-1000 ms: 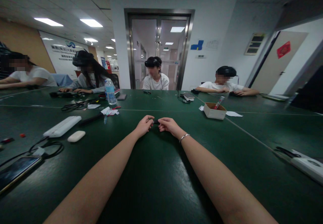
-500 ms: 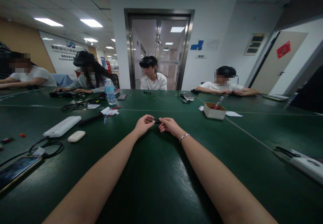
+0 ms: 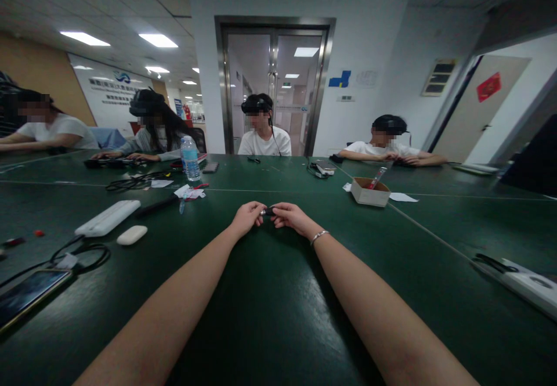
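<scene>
Over the middle of the green table [image 3: 270, 293] both hands meet at a small dark object with a shiny metal-looking end [image 3: 268, 212]; its exact kind is too small to make out. My left hand [image 3: 247, 219] pinches the shiny left end between thumb and fingers. From the other side, my right hand [image 3: 295, 217] grips the black part, its fingers curled in, and a silver bracelet [image 3: 319, 235] circles that wrist. Fingertips hide part of the object.
To the left are a white power strip [image 3: 108, 217], a white earbud case [image 3: 131, 235], a phone [image 3: 35, 296] and a water bottle [image 3: 190, 159]. A small open box [image 3: 369, 194] stands right of centre. Several people sit across the table; another white device [image 3: 531, 281] lies far right.
My hands stay almost in place, with the fingers shifted slightly on the small object and the left fingertips a little lower. The person opposite has sat up slightly.
</scene>
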`<state>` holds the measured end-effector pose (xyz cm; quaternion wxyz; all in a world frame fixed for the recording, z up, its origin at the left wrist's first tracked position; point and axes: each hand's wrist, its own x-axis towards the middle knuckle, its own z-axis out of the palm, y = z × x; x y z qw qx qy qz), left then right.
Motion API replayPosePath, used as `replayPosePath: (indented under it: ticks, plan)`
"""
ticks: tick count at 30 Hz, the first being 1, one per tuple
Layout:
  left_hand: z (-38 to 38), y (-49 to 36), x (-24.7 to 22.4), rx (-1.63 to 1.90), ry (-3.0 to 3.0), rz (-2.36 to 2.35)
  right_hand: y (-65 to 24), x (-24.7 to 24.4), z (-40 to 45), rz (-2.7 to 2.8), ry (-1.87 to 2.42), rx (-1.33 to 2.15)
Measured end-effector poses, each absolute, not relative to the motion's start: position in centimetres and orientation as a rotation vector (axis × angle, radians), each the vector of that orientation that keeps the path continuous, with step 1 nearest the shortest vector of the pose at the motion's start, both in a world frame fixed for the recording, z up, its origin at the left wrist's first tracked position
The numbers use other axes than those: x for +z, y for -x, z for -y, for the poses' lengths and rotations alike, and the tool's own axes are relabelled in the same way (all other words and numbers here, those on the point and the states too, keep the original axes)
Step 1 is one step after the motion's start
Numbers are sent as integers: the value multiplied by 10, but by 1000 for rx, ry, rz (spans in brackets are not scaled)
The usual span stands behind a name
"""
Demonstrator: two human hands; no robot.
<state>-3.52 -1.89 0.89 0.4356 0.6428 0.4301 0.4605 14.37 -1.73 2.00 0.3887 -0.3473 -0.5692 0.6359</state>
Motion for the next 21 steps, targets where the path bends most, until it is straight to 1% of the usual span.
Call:
replayPosePath:
  ticks: [4,10,16,21]
  plan:
    - [17,35,7,1151,-1600,-1070,-144,20,17,1498,837,1595]
    - [19,35,10,1177,-1594,-1058,-140,19,14,1490,953,1570]
    - [21,36,11,1160,-1599,-1053,-145,23,18,1545,783,1617]
    - [19,36,8,1156,-1617,-1028,-143,22,17,1548,928,1557]
